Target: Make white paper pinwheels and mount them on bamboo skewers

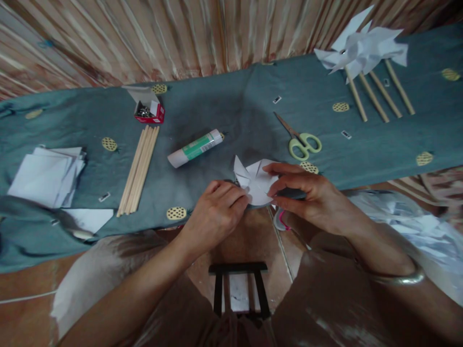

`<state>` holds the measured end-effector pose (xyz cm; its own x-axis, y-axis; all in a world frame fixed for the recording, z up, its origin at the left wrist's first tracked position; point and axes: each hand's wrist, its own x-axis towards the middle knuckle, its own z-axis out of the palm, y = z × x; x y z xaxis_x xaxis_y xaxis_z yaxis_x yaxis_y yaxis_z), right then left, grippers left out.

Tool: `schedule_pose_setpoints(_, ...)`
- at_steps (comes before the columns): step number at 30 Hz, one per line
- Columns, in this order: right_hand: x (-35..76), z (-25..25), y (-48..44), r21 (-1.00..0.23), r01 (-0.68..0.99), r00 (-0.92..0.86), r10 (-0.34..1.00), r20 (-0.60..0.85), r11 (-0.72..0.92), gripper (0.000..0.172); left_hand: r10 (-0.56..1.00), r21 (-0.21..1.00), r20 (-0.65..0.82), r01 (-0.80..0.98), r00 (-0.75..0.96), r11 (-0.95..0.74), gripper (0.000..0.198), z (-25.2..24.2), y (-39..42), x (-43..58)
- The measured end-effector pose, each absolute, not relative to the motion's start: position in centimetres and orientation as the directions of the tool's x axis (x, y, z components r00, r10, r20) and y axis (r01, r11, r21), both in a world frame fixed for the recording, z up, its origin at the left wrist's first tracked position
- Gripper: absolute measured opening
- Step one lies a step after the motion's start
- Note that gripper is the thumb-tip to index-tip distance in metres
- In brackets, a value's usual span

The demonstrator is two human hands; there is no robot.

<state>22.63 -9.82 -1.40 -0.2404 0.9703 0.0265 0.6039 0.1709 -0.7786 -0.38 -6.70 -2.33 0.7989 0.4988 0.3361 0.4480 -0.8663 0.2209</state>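
A white paper pinwheel (258,182) with folded blades lies at the table's front edge between my hands. My left hand (220,207) pinches its left side, fingertips and thumb pressed together on the paper. On the right side, my right hand (307,193) grips a blade between thumb and fingers. Just beyond are a glue stick (197,148) with a green label and scissors (298,140) with light green handles. No stick shows on this pinwheel.
Wooden sticks (138,171) lie at left below a small red box (150,113) of metal pins. A stack of white paper (47,176) is farther left. Finished pinwheels (365,53) on sticks lie at back right. A plastic bag (408,231) of paper scraps sits at right.
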Motion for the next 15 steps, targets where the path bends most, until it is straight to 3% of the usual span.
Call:
schedule_pose_setpoints(7,21.5,-1.5,-9.5,-0.782,0.597,-0.213,0.975,0.058,0.177,0.005,0.493,0.247,0.335,0.430,0.803,-0.868,0.012,-2.5,-7.0,-0.2)
schedule_pose_setpoints(15,20.3,-2.6,-9.4,-0.683,0.712,-0.092,0.986,0.141,0.164,0.007,0.502,0.248,0.357,0.438,0.788,-0.864,0.018,-2.7,-7.1,0.0)
